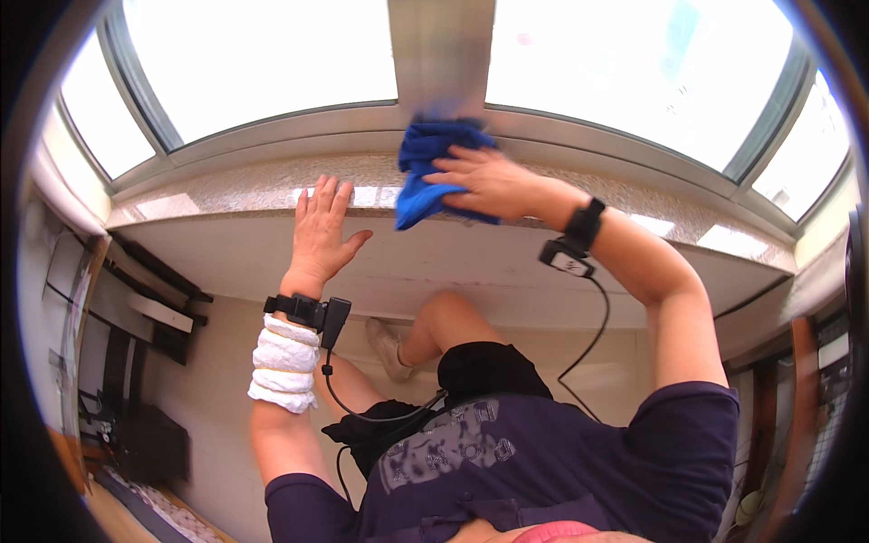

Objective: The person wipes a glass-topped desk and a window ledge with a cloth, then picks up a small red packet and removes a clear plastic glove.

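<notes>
My right hand (489, 184) lies over a blue cloth (421, 172), its fingers spread across the fabric. The cloth rests on the speckled stone windowsill (253, 181), bunched against the window frame's middle post, and one corner hangs past the sill's front edge. To the left, my left hand (324, 226) reaches up to the same sill with fingers apart and fingertips on its edge; nothing is in it. The cloth's upper end is slightly blurred.
Bright window panes (262, 63) in a metal frame (444, 54) stand behind the sill. Cables run from black wrist devices (579, 240) on both my arms. Dark furniture (149, 443) stands at the left, and a wooden-edged cabinet (804, 389) at the right.
</notes>
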{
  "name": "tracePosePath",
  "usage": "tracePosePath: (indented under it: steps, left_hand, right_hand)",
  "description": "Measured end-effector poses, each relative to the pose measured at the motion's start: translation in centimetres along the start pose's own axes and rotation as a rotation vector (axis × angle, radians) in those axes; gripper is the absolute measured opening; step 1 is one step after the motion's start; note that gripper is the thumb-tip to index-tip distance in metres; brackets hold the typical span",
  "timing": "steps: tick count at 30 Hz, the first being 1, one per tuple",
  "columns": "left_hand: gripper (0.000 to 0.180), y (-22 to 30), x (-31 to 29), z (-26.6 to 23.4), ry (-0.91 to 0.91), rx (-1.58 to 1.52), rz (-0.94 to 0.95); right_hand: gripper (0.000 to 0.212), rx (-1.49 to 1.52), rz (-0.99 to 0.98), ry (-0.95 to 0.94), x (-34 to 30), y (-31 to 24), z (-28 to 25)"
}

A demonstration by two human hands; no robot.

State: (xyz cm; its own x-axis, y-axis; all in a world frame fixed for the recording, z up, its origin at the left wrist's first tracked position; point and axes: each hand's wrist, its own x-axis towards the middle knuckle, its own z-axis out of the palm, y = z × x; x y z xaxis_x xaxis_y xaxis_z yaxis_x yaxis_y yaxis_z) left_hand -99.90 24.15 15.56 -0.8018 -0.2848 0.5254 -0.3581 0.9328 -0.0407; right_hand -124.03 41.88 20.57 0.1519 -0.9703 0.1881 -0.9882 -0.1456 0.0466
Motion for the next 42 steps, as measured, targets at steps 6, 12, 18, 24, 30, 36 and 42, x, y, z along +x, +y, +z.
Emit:
tracePosePath:
  steps: [6, 12, 18, 24, 30, 36, 42]
  left_hand:
    - [0.077, -0.2, -0.3, 0.5, 0.011, 0.048, -0.032]
    - [0.08, -0.9, -0.8, 0.1, 0.029, 0.107, -0.091]
    - [0.083, -0.3, -0.9, 1.0, 0.054, 0.102, -0.105]
    - [0.081, 0.2, -0.6, 1.2, 0.112, 0.098, -0.099]
    - [0.074, -0.1, -1.0, 1.8, 0.225, 0.1, -0.09]
    - [0.066, -0.4, -1.1, 2.1, 0.304, 0.099, -0.103]
    - [0.065, -0.4, -1.8, 1.8, 0.299, 0.052, -0.103]
  right_hand:
    - [0.047, 0.073, 0.121, -0.026, -1.7, -1.5, -0.1]
    - [0.046, 0.002, 0.394, 0.048, -12.1, 1.4, -2.0]
    - [0.038, 0.022, 0.675, 0.164, -22.6, 3.6, -3.5]
    - [0.036, -0.104, 0.711, 0.207, -21.4, 4.3, -1.7]
    - [0.042, 0.101, 0.355, 0.224, -10.2, -0.1, 0.4]
    - [0.037, 0.172, -0.022, 0.123, -4.1, -0.3, -2.7]
    - [0.045, -0.585, -0.214, 0.874, -0.2, 2.9, -15.7]
